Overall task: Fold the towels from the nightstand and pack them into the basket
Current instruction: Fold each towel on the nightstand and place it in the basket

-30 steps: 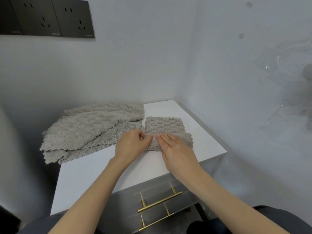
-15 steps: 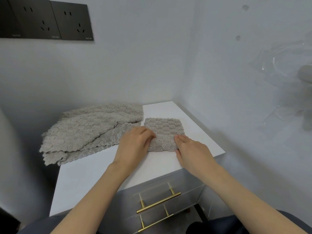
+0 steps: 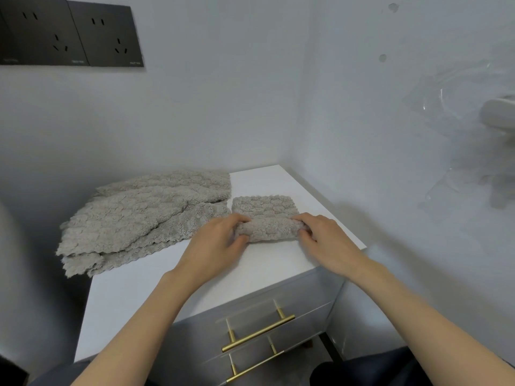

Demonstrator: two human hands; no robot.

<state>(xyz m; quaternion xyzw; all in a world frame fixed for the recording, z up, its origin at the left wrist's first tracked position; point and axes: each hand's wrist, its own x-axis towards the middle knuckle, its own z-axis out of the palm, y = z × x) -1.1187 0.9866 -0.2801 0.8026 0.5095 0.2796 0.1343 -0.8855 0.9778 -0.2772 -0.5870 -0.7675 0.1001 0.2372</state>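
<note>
A small grey folded towel (image 3: 264, 210) lies on the white nightstand top (image 3: 259, 182), near its right side. Its near edge is lifted and rolled over towards the far edge. My left hand (image 3: 217, 243) pinches the left end of that raised fold. My right hand (image 3: 326, 238) pinches the right end, fingers curled round the cloth. A loose heap of grey towels (image 3: 139, 215) covers the back left of the top and hangs over its left edge. No basket is in view.
The nightstand stands in a corner, walls behind and to the right. Two drawers with a gold handle (image 3: 257, 332) each face me. Dark wall sockets (image 3: 69, 34) are at the upper left. Clear plastic film (image 3: 459, 129) hangs on the right wall.
Both hands went from lying flat on the small towel to gripping its near edge at both ends and lifting it into a fold towards the wall.
</note>
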